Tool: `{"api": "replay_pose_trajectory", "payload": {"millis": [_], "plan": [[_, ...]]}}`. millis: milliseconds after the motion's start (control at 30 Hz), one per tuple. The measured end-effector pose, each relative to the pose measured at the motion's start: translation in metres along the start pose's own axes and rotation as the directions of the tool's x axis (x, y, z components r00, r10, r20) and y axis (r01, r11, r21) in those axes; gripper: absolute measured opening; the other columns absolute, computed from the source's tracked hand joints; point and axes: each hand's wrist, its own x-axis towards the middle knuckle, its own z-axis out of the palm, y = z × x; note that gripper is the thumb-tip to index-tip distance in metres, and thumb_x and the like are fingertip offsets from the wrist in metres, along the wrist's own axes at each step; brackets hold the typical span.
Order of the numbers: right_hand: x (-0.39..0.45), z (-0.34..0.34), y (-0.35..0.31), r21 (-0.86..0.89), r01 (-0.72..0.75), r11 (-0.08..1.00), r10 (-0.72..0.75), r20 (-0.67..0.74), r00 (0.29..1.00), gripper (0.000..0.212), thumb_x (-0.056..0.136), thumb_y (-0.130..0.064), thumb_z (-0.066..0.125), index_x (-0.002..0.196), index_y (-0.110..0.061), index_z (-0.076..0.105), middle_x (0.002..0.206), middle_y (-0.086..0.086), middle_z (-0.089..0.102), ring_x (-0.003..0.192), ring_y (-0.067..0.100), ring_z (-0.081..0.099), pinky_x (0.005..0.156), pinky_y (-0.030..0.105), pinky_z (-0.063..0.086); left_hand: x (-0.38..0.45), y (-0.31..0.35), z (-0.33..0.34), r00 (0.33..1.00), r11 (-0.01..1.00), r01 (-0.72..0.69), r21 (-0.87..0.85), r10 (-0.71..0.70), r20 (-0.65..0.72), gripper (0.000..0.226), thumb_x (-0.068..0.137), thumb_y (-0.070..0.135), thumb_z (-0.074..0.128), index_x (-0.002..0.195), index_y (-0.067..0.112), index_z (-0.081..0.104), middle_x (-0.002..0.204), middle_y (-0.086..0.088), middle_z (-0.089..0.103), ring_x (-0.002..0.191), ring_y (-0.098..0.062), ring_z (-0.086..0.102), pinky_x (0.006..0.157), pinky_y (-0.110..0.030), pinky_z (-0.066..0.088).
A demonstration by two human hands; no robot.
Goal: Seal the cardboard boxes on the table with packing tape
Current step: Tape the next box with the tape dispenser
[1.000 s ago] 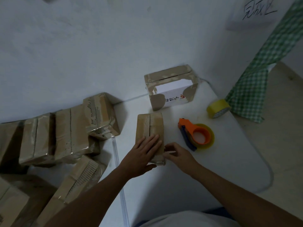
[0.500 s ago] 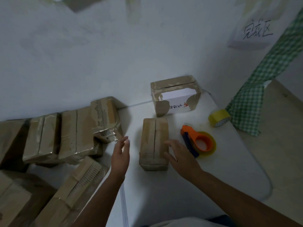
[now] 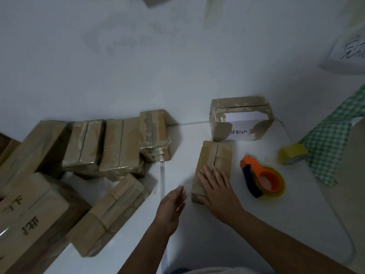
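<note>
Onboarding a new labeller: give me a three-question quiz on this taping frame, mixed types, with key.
1. True or false: the right hand lies flat on the small box.
2. What is the left hand holding? A) tape dispenser B) nothing C) yellow roll
3. Fill in: the tape dispenser lies on the table to the ___ of the small box.

Key: 1 true; 2 B; 3 right.
</note>
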Motion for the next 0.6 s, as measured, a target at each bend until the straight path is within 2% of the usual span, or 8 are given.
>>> {"api": "replay_pose_trajectory", "payload": {"millis": [67,200,333,467,600], "plan": [[0.0,0.001,0.001,0.015,-0.013,1.0,0.013,0.009,1.0,0.071,0.094,-0.058,0.024,0.15,-0.015,0.035,0.158,0.01,0.027,0.144,0.034,0.027,0.116,0.052,0.023,-0.001,0.0,-0.001,0.999,0.998,-0.051,0.027,0.051,-0.009,0.013,0.091,0.021,0.068,0.097,0.011,0.073,0.093,-0.004,0.075,0.089,-0.015,0.07,0.081,-0.028,0.051],[0.001,0.003,0.002,-0.001,-0.002,1.0,0.002,0.062,0.998,0.074,0.094,-0.061,0.015,0.156,-0.019,0.011,0.162,0.006,0.001,0.15,0.032,0.003,0.12,0.048,0.002,0.002,-0.001,-0.001,0.991,0.99,-0.131,0.057,0.133,-0.029,0.01,0.091,0.016,0.068,0.094,0.007,0.073,0.085,-0.006,0.073,0.08,-0.015,0.069,0.079,-0.027,0.053],[0.001,0.001,0.001,0.001,-0.003,1.0,0.003,0.018,1.0,0.07,0.095,-0.056,0.033,0.152,-0.015,0.031,0.16,0.01,0.022,0.146,0.034,0.022,0.118,0.052,0.02,0.008,-0.004,0.003,0.968,0.963,-0.24,0.126,0.247,-0.044,0.009,0.093,0.013,0.067,0.092,0.006,0.073,0.08,-0.004,0.073,0.08,-0.014,0.068,0.079,-0.024,0.053],[0.002,0.002,0.002,0.01,0.006,1.0,-0.006,0.026,1.0,0.071,0.096,-0.054,0.042,0.154,-0.016,0.024,0.161,0.01,0.015,0.148,0.034,0.015,0.118,0.052,0.017,0.017,-0.008,0.008,0.951,0.928,-0.3,0.219,0.309,-0.009,0.013,0.093,0.013,0.067,0.095,0.002,0.072,0.084,-0.007,0.071,0.085,-0.019,0.064,0.085,-0.029,0.053],[0.002,0.0,0.002,0.02,0.003,1.0,-0.004,0.022,1.0,0.069,0.097,-0.053,0.034,0.154,-0.017,0.021,0.162,0.009,0.012,0.148,0.034,0.012,0.119,0.053,0.015,0.023,-0.009,0.019,0.949,0.909,-0.315,0.274,0.309,0.068,0.013,0.093,0.01,0.064,0.095,-0.003,0.069,0.092,-0.015,0.07,0.091,-0.024,0.062,0.091,-0.039,0.051]]}}
